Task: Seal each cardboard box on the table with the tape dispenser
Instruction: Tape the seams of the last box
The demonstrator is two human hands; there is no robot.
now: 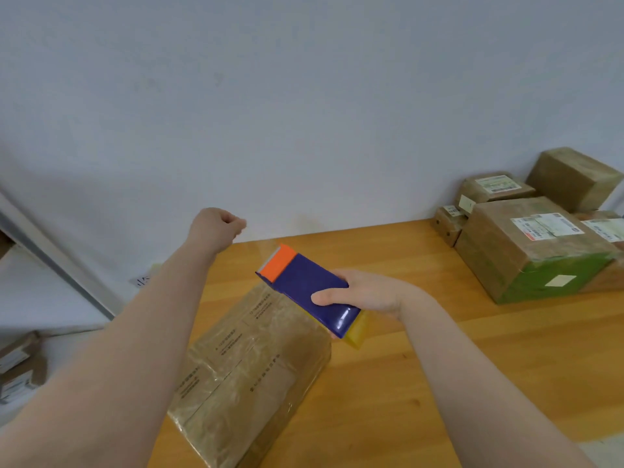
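Right hand [368, 293] has the tape dispenser [307, 292], thumb across its blue top and the other fingers curled under, hidden. It's held in the air, orange end pointing far-left, just over the far end of the cardboard box [250, 376], which lies near and centre on the table [405, 366]. That looks poised to lay a strip along the box. Left hand [217, 228] is raised far-left beyond the box, fingers curled into a loose fist; no tape shows in it, though clear tape would be hard to spot. More boxes [533, 244] wait stacked at far right, well apart.
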